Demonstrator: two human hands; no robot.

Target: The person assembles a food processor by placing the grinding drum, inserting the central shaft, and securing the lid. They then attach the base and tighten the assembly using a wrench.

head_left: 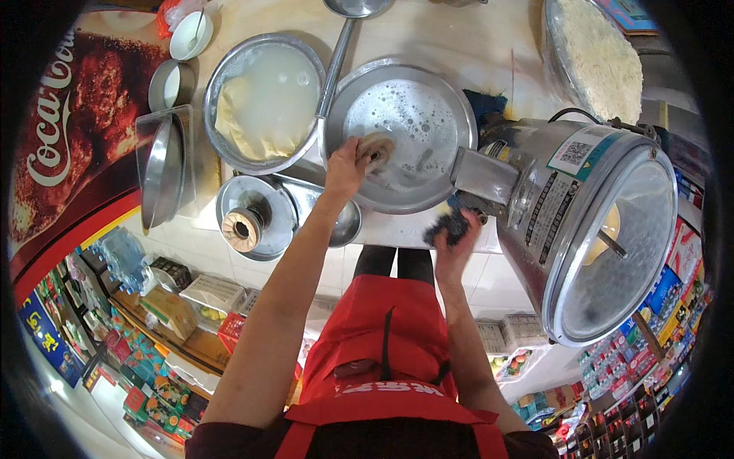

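Note:
My left hand (345,170) is closed on a pale round piece with a hole in its middle (376,150). It holds this over the left side of a metal basin (463,126) of foamy, greyish water. Lower right of the basin, by the table's front edge, my right hand (453,256) grips a dark, crumpled scrubbing pad (446,224). Just above the pad is the metal outlet (485,177) of a large steel machine with a cone-shaped hopper (566,268). The fingertips of my right hand are partly hidden by the pad.
Left of the basin stands a metal bowl of cloudy liquid with yellowish material (260,115). A long-handled ladle (336,69) rests between them. Nearer are a metal dish (264,249) holding a ring-shaped beige part (243,228), and a dark cloth (487,104) lies behind the outlet.

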